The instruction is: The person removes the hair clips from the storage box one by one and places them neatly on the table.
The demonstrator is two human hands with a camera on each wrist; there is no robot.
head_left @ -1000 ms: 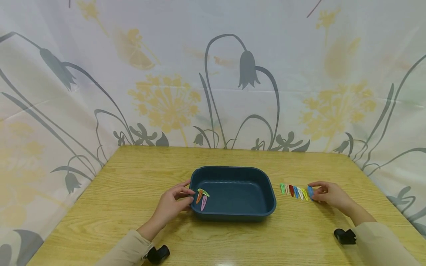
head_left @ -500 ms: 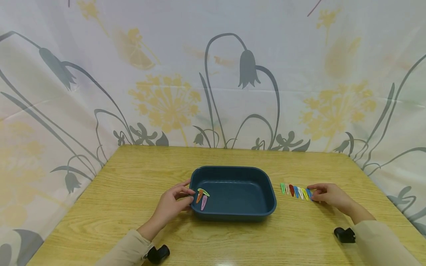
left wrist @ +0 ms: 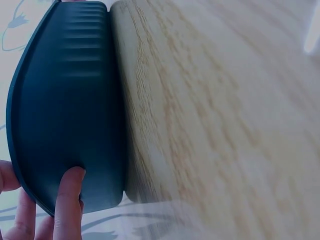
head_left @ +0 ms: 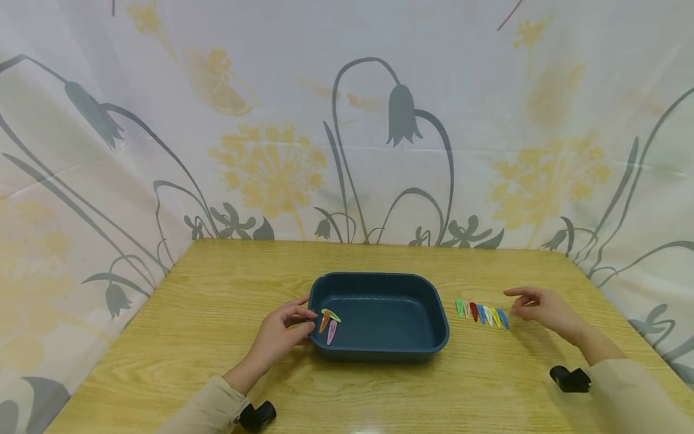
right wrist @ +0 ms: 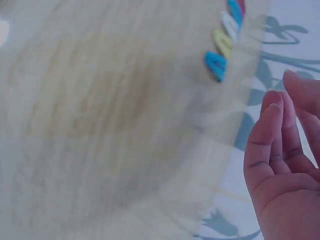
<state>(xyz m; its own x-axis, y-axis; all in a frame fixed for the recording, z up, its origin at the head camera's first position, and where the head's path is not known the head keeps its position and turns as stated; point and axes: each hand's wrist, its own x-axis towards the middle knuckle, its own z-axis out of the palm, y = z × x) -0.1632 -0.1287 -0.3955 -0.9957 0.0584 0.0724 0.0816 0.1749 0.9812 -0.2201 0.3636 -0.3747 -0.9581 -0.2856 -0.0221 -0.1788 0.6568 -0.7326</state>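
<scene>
We are counting one dark tray (head_left: 398, 355) on the table (head_left: 244, 277), three clips lying in its left end (green clip (head_left: 333, 316), orange clip (head_left: 324, 323), purple clip (head_left: 331, 334)), seven row clips (head_left: 481, 314) lying to its right. Left hand (head_left: 275, 339): we are seeing fingers and thumb gripping the tray's left corner. Right hand (head_left: 550, 311): fingers hanging loosely bent, index and thumb standing apart, hovering just beside the row's end blue clip (head_left: 503, 319).
</scene>
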